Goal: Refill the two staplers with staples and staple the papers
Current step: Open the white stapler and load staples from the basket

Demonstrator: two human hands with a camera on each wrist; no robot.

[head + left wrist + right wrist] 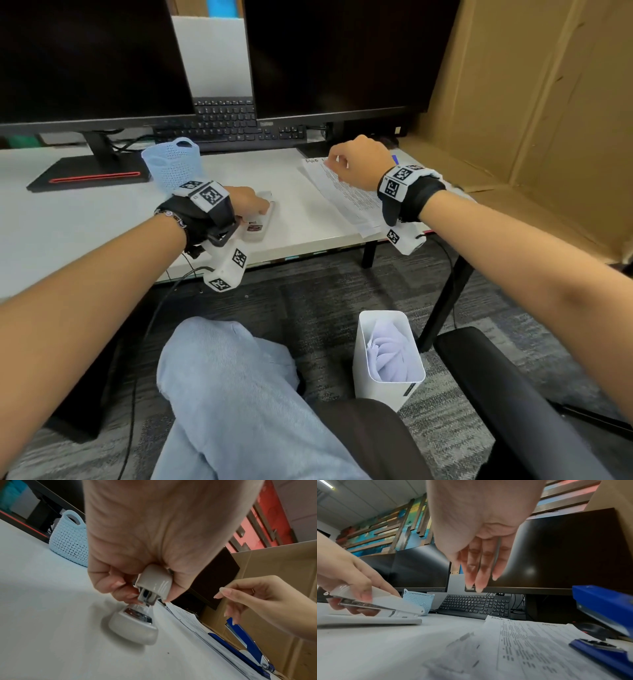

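Left hand (130, 555) fingers curled round the pale grey plastic stapler (137, 615) on the white desk (85, 219) — lid lifted. Right hand (356, 161) relaxed, empty, above the printed papers (352, 198) — nearer them.

- Stapler (142, 616), held by the left hand (137, 545) — pale grey-white shell, bright silver metal inside.
- Second stapler (606, 616) — deep blue, with a silver plate on its base.
- Papers (352, 195) — white sheets, lines of black print, dark handwriting at the top edge.
- Basket (174, 164) — pale blue, perforated all over in a small dotted pattern.
- Desk (85, 219) — white.
- Monitors (335, 51) — black screens; one stand has a red stripe.
- Keyboard (476, 605) — black, white lettering.
- Wrist bands (407, 185) — black straps, white blocks with black-and-white square codes.
- Bin (387, 359) — white, white crumpled paper inside.
- Trousers (239, 394) — light blue denim.
- Cardboard (534, 96) — brown.
- Carpet (329, 301) — mottled grey.
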